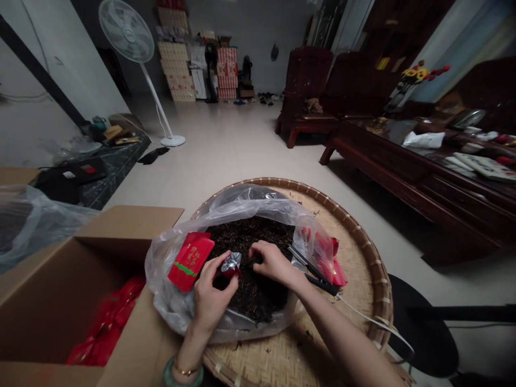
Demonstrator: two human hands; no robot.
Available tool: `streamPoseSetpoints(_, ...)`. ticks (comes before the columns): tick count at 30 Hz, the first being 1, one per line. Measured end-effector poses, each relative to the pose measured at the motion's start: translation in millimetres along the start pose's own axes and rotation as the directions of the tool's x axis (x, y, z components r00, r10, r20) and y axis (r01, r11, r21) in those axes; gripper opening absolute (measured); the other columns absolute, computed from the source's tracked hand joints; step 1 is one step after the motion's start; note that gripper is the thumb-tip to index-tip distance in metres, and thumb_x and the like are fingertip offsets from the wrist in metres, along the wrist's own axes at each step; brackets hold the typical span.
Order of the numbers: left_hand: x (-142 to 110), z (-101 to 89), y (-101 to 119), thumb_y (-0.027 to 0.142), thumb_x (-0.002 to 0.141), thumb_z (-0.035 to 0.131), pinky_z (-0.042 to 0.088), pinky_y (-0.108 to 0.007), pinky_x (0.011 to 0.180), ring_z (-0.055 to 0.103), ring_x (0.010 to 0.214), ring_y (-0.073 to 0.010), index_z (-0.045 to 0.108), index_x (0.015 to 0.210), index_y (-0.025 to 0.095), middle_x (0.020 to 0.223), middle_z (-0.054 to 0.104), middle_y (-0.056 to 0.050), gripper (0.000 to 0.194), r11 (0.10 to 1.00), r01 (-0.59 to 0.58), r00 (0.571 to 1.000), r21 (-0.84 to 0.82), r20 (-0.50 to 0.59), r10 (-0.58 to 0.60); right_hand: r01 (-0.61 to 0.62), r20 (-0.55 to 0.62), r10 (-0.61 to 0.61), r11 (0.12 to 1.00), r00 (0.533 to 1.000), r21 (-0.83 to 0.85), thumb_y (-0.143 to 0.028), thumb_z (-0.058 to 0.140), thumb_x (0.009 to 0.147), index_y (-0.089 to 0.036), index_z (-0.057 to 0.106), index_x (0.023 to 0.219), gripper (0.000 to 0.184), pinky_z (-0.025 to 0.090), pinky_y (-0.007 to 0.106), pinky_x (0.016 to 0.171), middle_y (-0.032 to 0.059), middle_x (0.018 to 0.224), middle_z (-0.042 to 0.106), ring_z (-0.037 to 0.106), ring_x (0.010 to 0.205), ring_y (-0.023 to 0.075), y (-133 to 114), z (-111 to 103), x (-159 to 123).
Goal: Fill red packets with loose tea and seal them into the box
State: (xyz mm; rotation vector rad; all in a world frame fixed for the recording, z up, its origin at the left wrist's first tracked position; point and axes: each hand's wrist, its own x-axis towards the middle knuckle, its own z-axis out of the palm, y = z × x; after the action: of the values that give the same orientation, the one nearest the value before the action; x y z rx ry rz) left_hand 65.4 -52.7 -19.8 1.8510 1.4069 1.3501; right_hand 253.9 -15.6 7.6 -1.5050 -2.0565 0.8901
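My left hand (212,294) grips a small red packet (231,264) whose silver foil mouth faces up. Curled above the dark dried tea leaves (245,231), my right hand (271,262) pinches at some of the leaves; its fingertips are partly hidden. The leaves fill a clear plastic bag (169,306) spread wide on a round woven bamboo tray (363,258). Flat red packets (191,262) with gold characters and a green band lie on the leaves at the bag's left side. Right of my right hand rests a black handheld clamp-like tool (314,269) with a white cord.
More red packets (338,271) lie on the tray's right side. At left stands an open cardboard box (133,223) holding several red packets (108,322). A black round base (423,328) touches the right floor area. Beyond are a white fan (151,91) and a dark wooden table (403,172).
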Motion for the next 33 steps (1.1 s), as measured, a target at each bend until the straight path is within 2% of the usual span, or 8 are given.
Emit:
streamPoseSetpoints(2, -0.1, 0.2, 0.2, 0.02, 0.075, 0.064, 0.056, -0.035, 0.084, 0.064, 0.098, -0.0208, 0.058, 0.114, 0.019, 0.109, 0.066, -0.008, 0.039, 1.0, 0.004, 1.0, 0.006, 0.004, -0.004, -0.055, -0.079, 0.074, 0.972, 0.994, 0.228, -0.004, 0.058, 0.06, -0.018, 0.06, 0.077, 0.022, 0.041, 0.024, 0.064, -0.0025, 0.075, 0.056, 0.05, 0.068, 0.0125, 2.5, -1.8, -2.0)
streamPoseSetpoints(4, 0.0, 0.5, 0.8, 0.02, 0.075, 0.063, 0.055, -0.035, 0.085, 0.064, 0.098, -0.0206, 0.059, 0.114, 0.019, 0.109, 0.066, -0.008, 0.039, 1.0, 0.008, 1.0, 0.011, 0.006, -0.008, -0.136, -0.065, 0.204, 0.828, 0.977, 0.544, -0.008, 0.057, 0.061, -0.018, 0.06, 0.078, 0.021, 0.043, 0.023, 0.057, -0.0046, 0.071, 0.054, 0.048, 0.061, 0.0104, 4.1, -1.4, -4.6)
streamPoseSetpoints(8, -0.1, 1.5, 1.2, 0.021, 0.075, 0.063, 0.055, -0.034, 0.084, 0.064, 0.098, -0.0207, 0.059, 0.113, 0.019, 0.109, 0.066, -0.008, 0.038, 1.0, 0.006, 1.0, 0.0, 0.001, -0.006, -0.203, 0.116, 0.366, 0.208, 0.923, 0.957, -0.012, 0.061, 0.063, -0.018, 0.061, 0.085, 0.023, 0.049, 0.022, 0.055, -0.0045, 0.074, 0.056, 0.052, 0.062, 0.0089, 0.0, 0.2, -11.4)
streamPoseSetpoints(11, -0.7, 2.1, -0.1, 0.021, 0.075, 0.063, 0.055, -0.035, 0.084, 0.064, 0.097, -0.0209, 0.059, 0.113, 0.018, 0.109, 0.066, -0.008, 0.039, 1.0, 0.002, 1.0, -0.006, 0.003, -0.002, -0.169, 0.236, 0.365, -0.206, 0.901, 0.964, -0.012, 0.061, 0.067, -0.016, 0.061, 0.085, 0.018, 0.05, 0.021, 0.06, -0.0003, 0.08, 0.063, 0.059, 0.071, 0.0109, -7.7, -0.2, -15.7)
streamPoseSetpoints(14, -1.2, 2.6, -0.2, 0.022, 0.075, 0.063, 0.055, -0.035, 0.085, 0.064, 0.097, -0.0211, 0.059, 0.113, 0.019, 0.109, 0.066, -0.009, 0.039, 1.0, 0.007, 1.0, -0.008, 0.006, -0.007, -0.152, 0.332, 0.343, -0.458, 0.879, 0.876, -0.026, 0.054, 0.08, -0.014, 0.06, 0.083, 0.013, 0.05, 0.025, 0.06, 0.0044, 0.076, 0.066, 0.062, 0.071, 0.0145, -14.6, 1.7, -17.2)
streamPoseSetpoints(20, -2.3, 4.1, 5.1, 0.021, 0.076, 0.062, 0.055, -0.035, 0.086, 0.063, 0.099, -0.0208, 0.058, 0.114, 0.02, 0.11, 0.064, -0.009, 0.038, 1.0, 0.003, 0.999, -0.002, 0.036, -0.003, -0.085, 0.386, 0.428, -0.572, 0.817, 0.816, -0.033, 0.041, 0.091, -0.018, 0.056, 0.076, 0.026, 0.049, 0.029, 0.059, 0.001, 0.06, 0.061, 0.061, 0.058, 0.014, -21.8, 11.9, -13.2)
streamPoseSetpoints(27, -2.8, 5.0, 5.6, 0.021, 0.076, 0.062, 0.056, -0.034, 0.083, 0.064, 0.095, -0.0201, 0.059, 0.113, 0.02, 0.107, 0.065, -0.008, 0.037, 1.0, -0.028, 0.999, 0.008, 0.031, 0.028, -0.039, 0.304, 0.437, -0.518, 0.846, 0.854, -0.028, 0.043, 0.087, -0.015, 0.061, 0.09, 0.023, 0.052, 0.034, 0.076, 0.0087, 0.086, 0.069, 0.067, 0.088, 0.0194, -21.3, 11.1, -13.6)
streamPoseSetpoints(33, -2.3, 6.2, 6.3, 0.021, 0.076, 0.062, 0.056, -0.033, 0.081, 0.064, 0.094, -0.0201, 0.058, 0.113, 0.02, 0.107, 0.065, -0.008, 0.037, 0.999, -0.037, 0.999, 0.012, 0.035, 0.036, -0.005, 0.269, 0.456, -0.501, 0.848, 0.865, -0.024, 0.043, 0.087, -0.013, 0.062, 0.088, 0.022, 0.055, 0.032, 0.076, 0.0102, 0.086, 0.069, 0.067, 0.088, 0.0194, -18.4, 6.3, -14.4)
